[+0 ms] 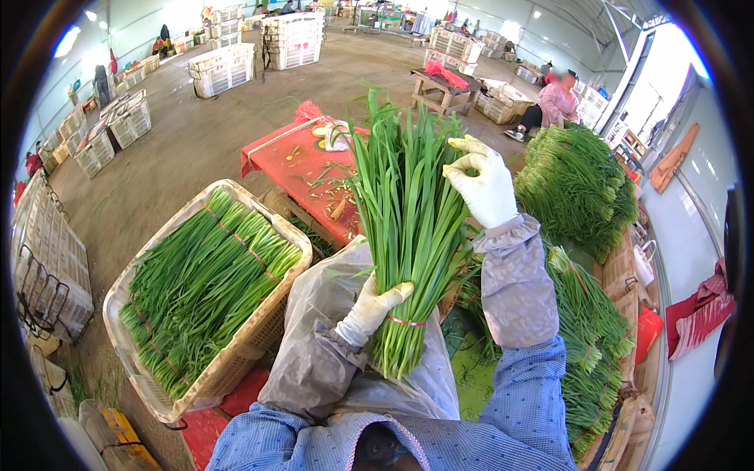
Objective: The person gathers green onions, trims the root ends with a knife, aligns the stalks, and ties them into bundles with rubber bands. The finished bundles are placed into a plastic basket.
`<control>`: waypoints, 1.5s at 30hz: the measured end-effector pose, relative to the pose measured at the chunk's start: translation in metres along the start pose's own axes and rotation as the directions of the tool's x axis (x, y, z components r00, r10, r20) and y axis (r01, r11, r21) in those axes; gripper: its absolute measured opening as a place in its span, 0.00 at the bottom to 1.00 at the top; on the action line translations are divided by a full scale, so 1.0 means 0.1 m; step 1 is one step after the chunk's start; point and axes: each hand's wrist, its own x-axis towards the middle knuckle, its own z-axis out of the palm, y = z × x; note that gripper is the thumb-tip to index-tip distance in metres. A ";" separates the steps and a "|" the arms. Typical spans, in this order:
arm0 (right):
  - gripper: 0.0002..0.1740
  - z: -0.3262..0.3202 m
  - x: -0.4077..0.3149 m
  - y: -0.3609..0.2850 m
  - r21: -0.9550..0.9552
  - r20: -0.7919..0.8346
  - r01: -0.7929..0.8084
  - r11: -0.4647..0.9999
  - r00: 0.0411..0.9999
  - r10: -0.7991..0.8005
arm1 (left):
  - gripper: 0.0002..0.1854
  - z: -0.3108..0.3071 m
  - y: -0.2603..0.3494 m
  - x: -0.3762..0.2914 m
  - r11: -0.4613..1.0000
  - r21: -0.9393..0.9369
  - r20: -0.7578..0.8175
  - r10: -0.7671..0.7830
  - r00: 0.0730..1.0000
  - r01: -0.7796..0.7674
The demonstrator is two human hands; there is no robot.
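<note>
My left hand (374, 309), in a white glove, grips a bunch of garlic chives (406, 235) near its lower end. A pink band (406, 321) ties the bunch just above the pale cut stems. The long green leaves stand up and fan out away from me. My right hand (480, 179), also gloved, is at the upper right of the leaves, its thumb and forefinger curled together. Whether a leaf is pinched between them is unclear. Under the bunch, a translucent plastic sheet (321, 294) covers my lap.
At left stands a plastic crate (283, 235) filled with banded chives. A red-topped table (283, 162) with leaf scraps lies ahead. Piles of chives (577, 182) rise at right. Farther off, a person in pink (558, 103) sits near stacked crates (293, 41).
</note>
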 end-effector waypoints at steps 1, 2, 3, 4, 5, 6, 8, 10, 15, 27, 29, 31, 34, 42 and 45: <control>0.05 0.03 -0.01 0.01 0.151 -0.013 -0.075 0.986 0.997 0.077 | 0.20 0.00 0.00 0.00 1.000 -0.012 0.001 -0.005 1.000 0.005; 0.05 0.05 -0.02 0.03 0.292 0.029 -0.146 0.945 0.989 0.144 | 0.19 0.00 0.00 0.01 1.000 -0.026 -0.008 -0.007 1.000 0.007; 0.06 0.12 -0.02 0.04 0.482 0.038 -0.248 0.840 0.964 0.264 | 0.19 -0.01 0.00 0.02 0.999 -0.042 0.004 0.000 1.000 0.000; 0.09 0.15 -0.02 0.06 0.620 0.032 -0.280 0.733 0.943 0.332 | 0.19 -0.01 0.00 0.02 0.999 -0.052 -0.005 -0.004 1.000 0.004; 0.12 0.20 -0.03 0.08 0.725 0.083 -0.346 0.596 0.902 0.424 | 0.19 -0.03 0.01 0.04 0.998 -0.061 -0.015 -0.010 1.000 0.009; 0.15 0.24 -0.04 0.10 0.835 0.128 -0.348 0.426 0.876 0.465 | 0.19 -0.04 0.01 0.05 0.997 -0.072 -0.028 -0.010 1.000 0.008; 0.19 0.28 -0.04 0.13 0.830 0.127 -0.389 0.399 0.829 0.544 | 0.19 -0.09 0.04 0.08 0.997 -0.069 -0.051 -0.020 0.998 0.017; 0.19 0.21 -0.01 0.19 0.859 0.106 -0.373 0.350 0.799 0.591 | 0.19 -0.14 0.06 0.09 0.997 -0.082 -0.066 -0.023 0.998 0.018; 0.17 -0.23 0.13 0.71 0.990 0.140 -0.103 -0.097 0.591 0.795 | 0.18 -0.17 0.06 0.03 0.991 -0.136 -0.096 -0.020 0.995 0.007; 0.51 0.19 -1.73 0.26 0.491 0.786 -0.845 0.213 0.535 0.309 | 0.18 -0.03 0.15 0.08 0.978 -0.184 -0.193 0.058 0.980 -0.094; 0.59 0.38 -1.71 -0.03 0.533 0.770 -0.792 0.298 0.600 0.217 | 0.20 0.12 0.18 0.12 0.988 -0.130 -0.230 0.053 0.972 -0.084; 0.59 0.51 -1.67 -0.22 0.638 0.674 -0.700 0.321 0.709 0.207 | 0.37 0.25 0.23 0.19 0.978 -0.005 -0.082 0.209 0.974 -0.210; 0.42 0.56 -1.65 -0.24 0.599 0.654 -0.773 0.208 0.623 0.430 | 0.53 0.28 0.43 0.32 0.960 0.275 -0.003 0.051 0.999 -0.048; 0.38 0.32 -1.94 -0.10 0.587 0.777 -0.569 -0.576 0.596 0.203 | 0.40 -0.42 0.84 0.05 0.953 0.136 -0.004 -0.274 0.962 0.272; 0.39 0.35 -1.90 -0.20 0.555 0.783 -0.648 -0.522 0.619 0.064 | 0.42 -0.33 0.42 -0.05 0.925 -0.053 0.061 -0.374 0.925 0.377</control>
